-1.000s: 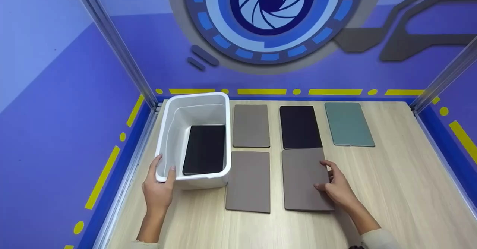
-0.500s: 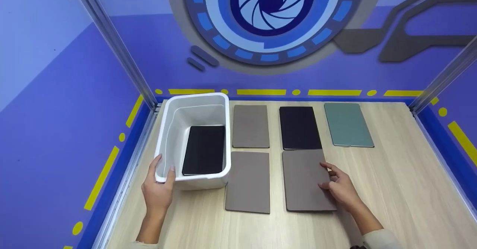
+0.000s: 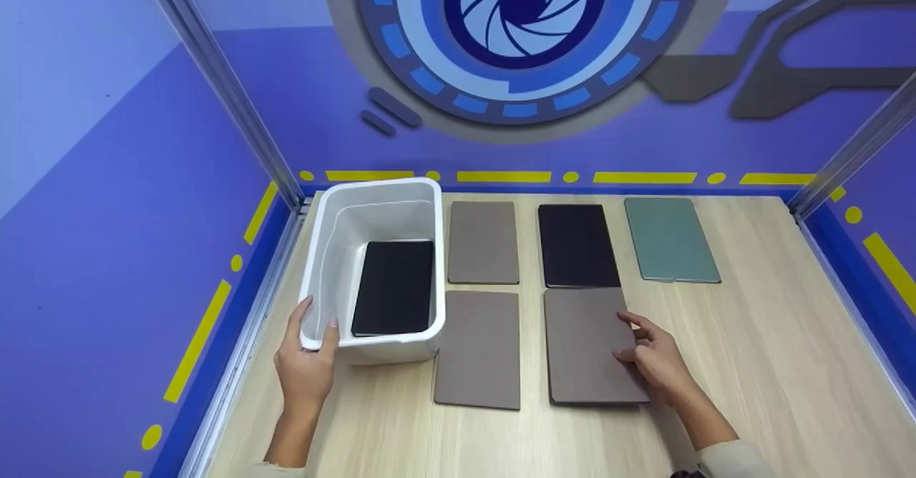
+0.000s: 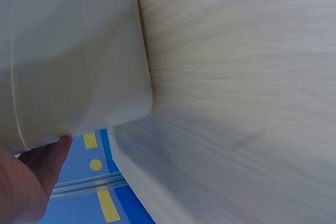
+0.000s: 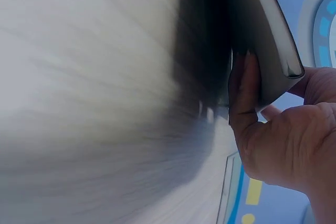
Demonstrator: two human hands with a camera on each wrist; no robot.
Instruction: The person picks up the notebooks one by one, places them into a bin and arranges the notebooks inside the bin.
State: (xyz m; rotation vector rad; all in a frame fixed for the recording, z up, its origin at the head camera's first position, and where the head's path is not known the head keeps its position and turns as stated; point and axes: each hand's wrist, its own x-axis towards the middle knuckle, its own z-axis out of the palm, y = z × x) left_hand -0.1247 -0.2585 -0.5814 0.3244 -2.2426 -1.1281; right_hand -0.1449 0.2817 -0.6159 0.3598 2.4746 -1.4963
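Note:
My left hand (image 3: 305,363) grips the near left corner of a white plastic bin (image 3: 439,270), thumb inside the rim. A black notebook (image 3: 393,288) lies flat on the bin's floor. In the left wrist view the bin's outer wall (image 4: 79,51) fills the upper left, with part of the hand below it. My right hand (image 3: 655,356) pinches the right edge of a grey-brown notebook (image 3: 590,345), thumb on its cover and fingers under it. The right wrist view shows this notebook (image 5: 262,35) raised off the table, its page edges visible.
A second grey-brown notebook (image 3: 478,349) lies right of the bin, with a lighter one (image 3: 483,242) behind it. Behind the held notebook lies a black notebook (image 3: 578,245). A green notebook (image 3: 671,238) is at the back right. Blue panels (image 3: 501,156) enclose the wooden table.
The right hand and the grey-brown notebook have shifted slightly to the right. The left hand and the bin have stayed in place.

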